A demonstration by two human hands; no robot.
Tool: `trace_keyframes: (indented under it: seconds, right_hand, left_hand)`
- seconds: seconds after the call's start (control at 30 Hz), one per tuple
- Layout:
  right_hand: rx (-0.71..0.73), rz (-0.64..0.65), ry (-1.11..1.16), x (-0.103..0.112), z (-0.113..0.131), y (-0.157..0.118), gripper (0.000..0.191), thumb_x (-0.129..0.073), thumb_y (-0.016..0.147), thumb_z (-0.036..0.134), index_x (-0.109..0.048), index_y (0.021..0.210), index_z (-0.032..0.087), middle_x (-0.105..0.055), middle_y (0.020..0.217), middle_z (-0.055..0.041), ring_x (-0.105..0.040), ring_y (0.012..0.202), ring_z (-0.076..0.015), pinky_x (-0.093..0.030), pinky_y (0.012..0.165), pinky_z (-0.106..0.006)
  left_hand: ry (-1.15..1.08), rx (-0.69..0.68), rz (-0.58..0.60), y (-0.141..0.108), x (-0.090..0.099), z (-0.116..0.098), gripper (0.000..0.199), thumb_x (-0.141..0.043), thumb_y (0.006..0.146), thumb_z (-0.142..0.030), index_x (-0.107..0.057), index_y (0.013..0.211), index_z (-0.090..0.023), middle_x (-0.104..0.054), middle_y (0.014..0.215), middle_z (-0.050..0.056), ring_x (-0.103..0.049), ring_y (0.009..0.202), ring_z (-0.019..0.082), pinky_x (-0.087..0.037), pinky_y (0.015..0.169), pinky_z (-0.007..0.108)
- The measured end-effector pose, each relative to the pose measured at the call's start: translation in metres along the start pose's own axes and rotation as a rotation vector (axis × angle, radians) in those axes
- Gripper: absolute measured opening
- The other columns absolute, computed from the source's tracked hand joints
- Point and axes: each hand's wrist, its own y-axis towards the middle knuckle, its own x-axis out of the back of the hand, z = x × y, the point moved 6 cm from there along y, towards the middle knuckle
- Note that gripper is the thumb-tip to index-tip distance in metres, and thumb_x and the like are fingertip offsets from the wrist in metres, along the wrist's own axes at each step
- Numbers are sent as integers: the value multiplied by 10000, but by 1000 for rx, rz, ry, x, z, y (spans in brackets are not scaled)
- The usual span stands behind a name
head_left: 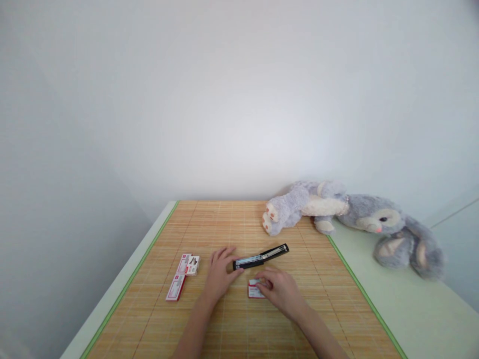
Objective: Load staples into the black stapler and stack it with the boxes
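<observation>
A black stapler (248,261) lies unfolded on the bamboo mat, its arm swung back to the right and its metal rail showing. My left hand (219,274) is around the stapler's left end, with the thumb on the near side and the forefinger on the far side. Just below the stapler lies a small red and white staple box (255,293). The fingertips of my right hand (281,290) are pinched at the upper right of this box. They hide part of it, and anything small between them cannot be made out.
Two flat red and white boxes (175,288) and a smaller white box (193,266) with a stapler picture lie left of my left hand. A grey plush rabbit (325,205) lies across the back right, over the edge of the green-bordered bamboo mat (209,224), against the wall.
</observation>
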Motion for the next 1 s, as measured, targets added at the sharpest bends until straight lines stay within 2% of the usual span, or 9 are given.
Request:
trace_keyframes:
  seconds: [0.1,0.23,0.37,0.57,0.7,0.87,1.0]
  right_hand:
    - [14,-40,8,6,-1,10,204,-618,940,335,-767,1072,289,-662,801,5,-621,758,-169,-387,693,-256]
    - [8,2,-32,8,-2,19,190,-610,950,340,-775,1018,274,-663,784,1,-608,745,-167,-370,692,-255]
    - [12,40,-44,8,-1,22,175,-616,943,335,-775,986,276,-662,773,8,-601,744,-165,-349,679,-249]
    - [15,81,-61,3,1,26,173,-630,927,324,-776,1007,276,-680,801,2,-617,774,-173,-365,698,-251]
    - [-7,83,-61,8,0,24,236,-654,914,328,-748,1126,283,-705,856,-3,-634,814,-181,-382,730,-251]
    - [-74,75,-98,6,0,19,118,-664,896,297,-762,949,262,-726,861,-16,-639,802,-187,-351,695,-260]
    - [-57,112,-86,-3,11,16,176,-662,886,270,-760,1032,271,-736,886,-16,-650,825,-191,-375,716,-260]
  left_hand:
    - [-17,-22,50,-6,-6,-7,332,-779,819,-462,-752,1138,-375,-644,1435,-3,-421,1449,301,-198,1247,587]
    - [-37,-13,111,-22,-12,-17,359,-770,828,-469,-734,1182,-417,-612,1476,-21,-400,1483,298,-114,1265,618]
    - [-51,4,139,-28,-12,-25,329,-768,834,-463,-745,1156,-403,-599,1491,-7,-377,1501,312,-24,1265,653]
    - [-58,9,132,-27,-9,-28,323,-779,832,-454,-740,1151,-420,-603,1486,-17,-384,1499,308,-30,1258,675]
    - [-48,7,127,-27,-10,-27,334,-783,831,-457,-738,1161,-426,-600,1488,-23,-387,1497,306,-31,1257,673]
    - [-45,13,123,-27,-11,-25,317,-787,827,-463,-744,1138,-416,-607,1481,-26,-397,1488,302,-46,1260,656]
    - [-45,3,120,-27,-11,-26,308,-771,840,-467,-743,1140,-401,-606,1482,-17,-394,1486,299,-45,1261,652]
